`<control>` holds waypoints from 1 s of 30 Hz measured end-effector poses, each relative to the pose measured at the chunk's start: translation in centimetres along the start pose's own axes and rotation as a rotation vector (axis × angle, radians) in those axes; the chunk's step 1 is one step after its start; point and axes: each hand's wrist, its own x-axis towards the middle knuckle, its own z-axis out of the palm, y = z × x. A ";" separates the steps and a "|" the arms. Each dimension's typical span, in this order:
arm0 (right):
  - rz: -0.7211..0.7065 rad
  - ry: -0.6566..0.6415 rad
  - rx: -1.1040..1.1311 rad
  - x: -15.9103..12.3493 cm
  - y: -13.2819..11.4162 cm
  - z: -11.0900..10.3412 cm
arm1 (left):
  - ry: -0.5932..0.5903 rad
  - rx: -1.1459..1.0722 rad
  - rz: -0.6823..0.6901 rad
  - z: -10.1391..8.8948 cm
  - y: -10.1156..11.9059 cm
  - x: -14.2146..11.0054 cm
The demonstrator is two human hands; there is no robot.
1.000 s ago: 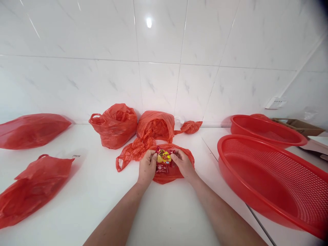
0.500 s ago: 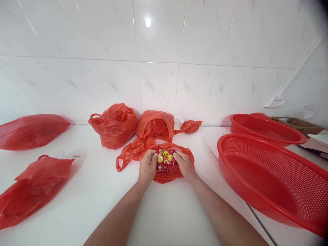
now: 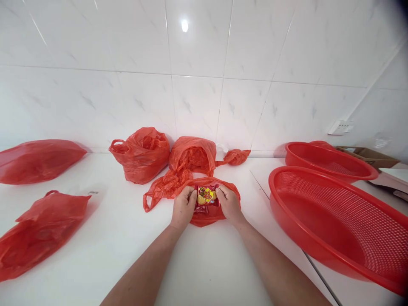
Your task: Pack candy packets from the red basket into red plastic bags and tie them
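Note:
Between my two hands is a small red and yellow snack packet point(image 3: 207, 195) with round golden biscuits pictured on it. My left hand point(image 3: 184, 207) pinches its left end, thumb on top. The right end is pinched by my right hand point(image 3: 230, 205). Under the packet a red plastic bag point(image 3: 210, 219) lies flat on the white table point(image 3: 204, 263). A darker red packet point(image 3: 201, 209) shows just below the held one, partly hidden by it. The bag's crumpled handle end point(image 3: 156, 191) stretches out to the left.
Two red plastic bags point(image 3: 140, 157) point(image 3: 193, 155) stand by the tiled wall, with a small knotted bag point(image 3: 236, 157) beside them. More red bags point(image 3: 41, 161) point(image 3: 44, 233) lie at left. Red perforated baskets point(image 3: 318, 221) point(image 3: 331, 159) and a cardboard box point(image 3: 369, 156) are at right.
The packet has been pulled flatter and straighter between my hands, so its printed front shows more fully. Both hands stay in nearly the same place, and the view has shifted slightly.

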 end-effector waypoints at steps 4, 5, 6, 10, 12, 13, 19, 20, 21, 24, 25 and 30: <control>0.001 0.022 -0.017 0.0 0.1 0.1 | -0.020 0.022 0.029 0.2 0.2 -0.2; 0.004 0.021 -0.010 0.0 0.1 0.1 | -0.021 0.022 0.036 0.2 0.3 -0.2; 0.006 0.019 0.000 0.0 0.1 0.1 | -0.023 0.021 0.042 0.2 0.3 -0.2; 0.007 0.024 0.028 0.0 0.0 0.1 | -0.021 0.012 0.038 0.3 0.3 -0.2; 0.021 0.020 0.051 -0.1 0.1 0.1 | -0.006 0.015 0.033 0.3 0.2 -0.2; 0.027 0.012 0.071 -0.1 0.2 0.1 | 0.006 0.018 0.033 0.2 0.1 -0.2; 0.084 -0.060 0.246 -0.1 0.7 0.1 | 0.099 0.035 0.030 -0.1 -0.1 0.2; 0.096 -0.081 0.266 -0.1 0.7 0.1 | 0.104 0.030 0.024 -0.1 -0.2 0.2; 0.098 -0.108 0.283 -0.1 0.6 0.1 | 0.103 0.021 0.020 -0.1 -0.3 0.3; 0.069 -0.165 0.275 -0.2 0.2 0.2 | 0.083 -0.016 0.026 -0.1 -0.6 0.3; 0.056 -0.163 0.252 -0.2 0.1 0.2 | 0.072 -0.034 0.031 0.0 -0.6 0.2; 0.033 -0.131 0.199 -0.3 0.1 0.2 | -0.043 -0.109 0.043 0.3 -0.4 0.0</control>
